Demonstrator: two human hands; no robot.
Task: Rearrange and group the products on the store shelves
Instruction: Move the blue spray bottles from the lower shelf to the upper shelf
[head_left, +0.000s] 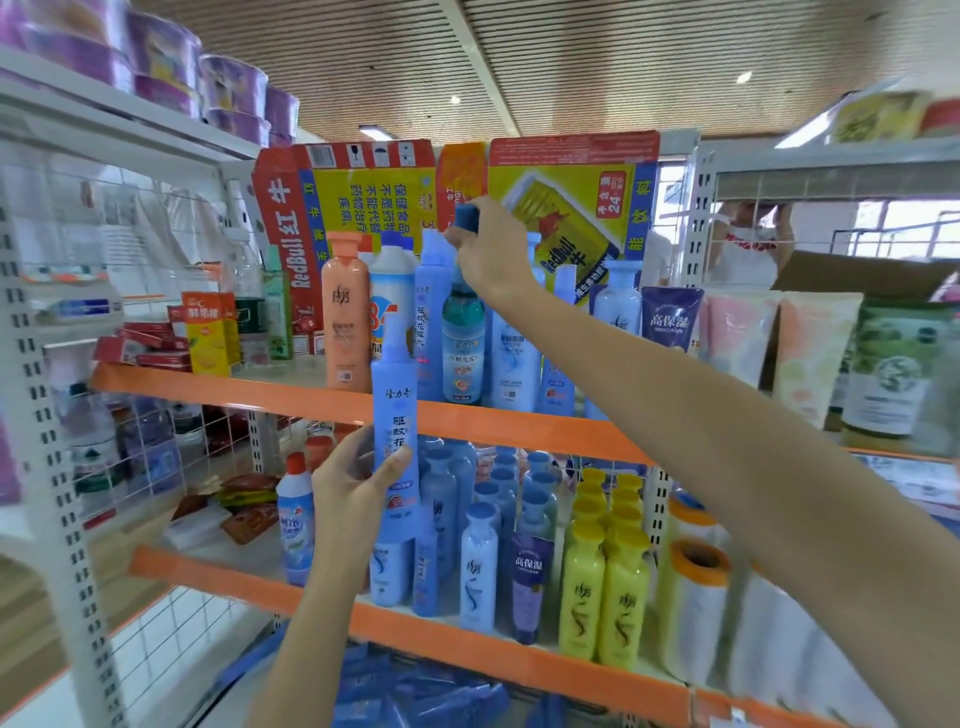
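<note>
My left hand (358, 480) grips a tall light-blue bottle (395, 410) by its lower half and holds it upright in front of the orange edge of the upper shelf (519, 423). My right hand (485, 249) reaches up to that shelf and is closed round the dark-blue cap of a teal-green bottle (464, 353), which stands among blue and white bottles. An orange bottle (345, 322) stands at the left end of that row. On the lower shelf (467, 642) stand several blue bottles (478, 566) and yellow bottles (602, 587).
Flattened Red Bull cartons (363, 192) lean behind the upper row. Tubes and pouches (810, 353) fill the shelf's right side, small boxes (208, 332) its left. Clear film rolls (696, 577) stand lower right. A person (748, 244) stands behind the rack. Blue packs (415, 696) lie below.
</note>
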